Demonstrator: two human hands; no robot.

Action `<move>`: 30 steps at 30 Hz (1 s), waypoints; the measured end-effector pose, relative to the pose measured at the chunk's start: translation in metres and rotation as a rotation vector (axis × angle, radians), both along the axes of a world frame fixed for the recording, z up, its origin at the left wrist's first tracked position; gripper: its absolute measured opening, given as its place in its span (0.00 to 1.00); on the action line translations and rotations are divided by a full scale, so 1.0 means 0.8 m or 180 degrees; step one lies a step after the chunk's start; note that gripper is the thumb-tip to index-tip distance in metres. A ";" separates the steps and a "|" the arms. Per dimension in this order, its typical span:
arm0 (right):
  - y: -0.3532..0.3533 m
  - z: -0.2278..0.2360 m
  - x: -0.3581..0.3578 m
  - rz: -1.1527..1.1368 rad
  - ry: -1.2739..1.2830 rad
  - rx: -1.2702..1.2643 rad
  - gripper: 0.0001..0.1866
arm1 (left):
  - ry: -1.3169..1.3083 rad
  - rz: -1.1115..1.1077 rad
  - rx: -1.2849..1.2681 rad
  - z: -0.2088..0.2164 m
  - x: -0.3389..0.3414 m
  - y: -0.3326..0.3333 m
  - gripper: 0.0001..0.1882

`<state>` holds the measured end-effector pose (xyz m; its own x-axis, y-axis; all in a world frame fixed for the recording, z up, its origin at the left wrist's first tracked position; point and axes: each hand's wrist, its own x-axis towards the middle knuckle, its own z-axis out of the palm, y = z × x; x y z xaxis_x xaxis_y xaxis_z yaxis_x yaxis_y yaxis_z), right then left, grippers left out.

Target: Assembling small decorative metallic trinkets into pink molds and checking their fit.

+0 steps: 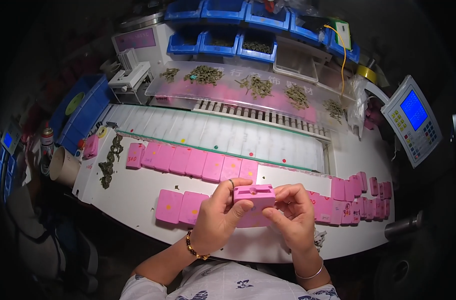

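Note:
Above the front of the white table (138, 210), I hold up a pink rubber mould block (254, 204) with a slot and a round hole in its upward edge. My left hand (219, 212) grips the block's left side, thumb on the near face and fingers behind. At the right side, the bent fingers and thumb of my right hand (295, 215) close on the block's edge. Two more pink moulds (169, 206) lie flat to the left of my left hand. Part of the surface behind my hands is hidden.
A row of pink moulds (195, 162) lines a white panel (213, 135); more moulds (345, 212) stand at right. Dark green pieces (108, 167) lie left; similar piles (204, 75) sit on a clear shelf. Blue bins (258, 45) stand behind, a control screen (413, 117) right.

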<state>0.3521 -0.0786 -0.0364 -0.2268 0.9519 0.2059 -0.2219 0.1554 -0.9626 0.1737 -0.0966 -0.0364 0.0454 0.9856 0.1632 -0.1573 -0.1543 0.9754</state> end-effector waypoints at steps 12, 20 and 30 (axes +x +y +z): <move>0.014 -0.007 0.021 0.0254 -0.0255 0.0494 0.16 | 0.0658 -0.0467 0.0750 0.001 -0.008 0.006 0.15; 0.007 -0.011 -0.001 -0.0081 0.0354 -0.0350 0.32 | 0.1247 0.0983 0.1041 -0.007 -0.002 0.013 0.18; -0.013 -0.033 -0.033 0.0334 0.0984 -0.0764 0.23 | 0.2113 0.0719 0.2221 -0.009 0.015 0.001 0.20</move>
